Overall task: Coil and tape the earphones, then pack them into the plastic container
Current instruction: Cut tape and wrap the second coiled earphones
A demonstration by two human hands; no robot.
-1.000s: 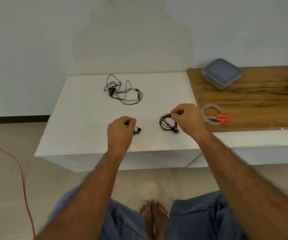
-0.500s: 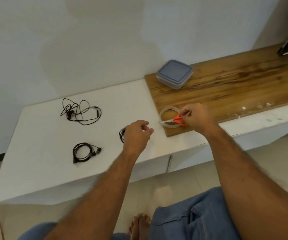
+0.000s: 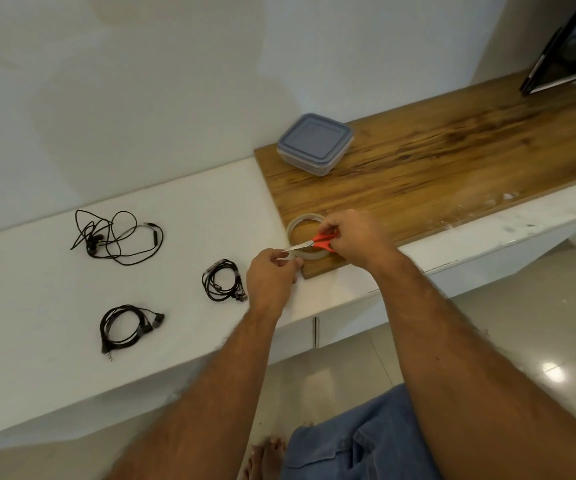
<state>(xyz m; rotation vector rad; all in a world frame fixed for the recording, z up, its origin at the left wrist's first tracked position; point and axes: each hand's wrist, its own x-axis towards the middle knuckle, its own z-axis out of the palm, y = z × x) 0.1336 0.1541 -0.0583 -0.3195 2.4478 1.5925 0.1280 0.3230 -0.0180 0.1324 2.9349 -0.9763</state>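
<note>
White counter (image 3: 54,306): 3 earphones (image 3: 223,280), 1 container (image 3: 315,143)

Scissors (image 3: 317,241) handles mostly hidden inside the right hand (image 3: 356,237). Tape strip at the left hand (image 3: 271,280) too thin and see-through to tell. Dark screen (image 3: 570,46) cut off at the top right edge. Container (image 3: 315,143) contents hidden under the lid.

Lighting was soft, even and fairly bright, with only faint shadows under the hands. One glare spot sat on the glossy floor tiles (image 3: 553,372) at lower right. Wide-angle lens bent the white counter (image 3: 54,341) edges; focus was decent, slightly soft overall, no obvious motion blur.
</note>
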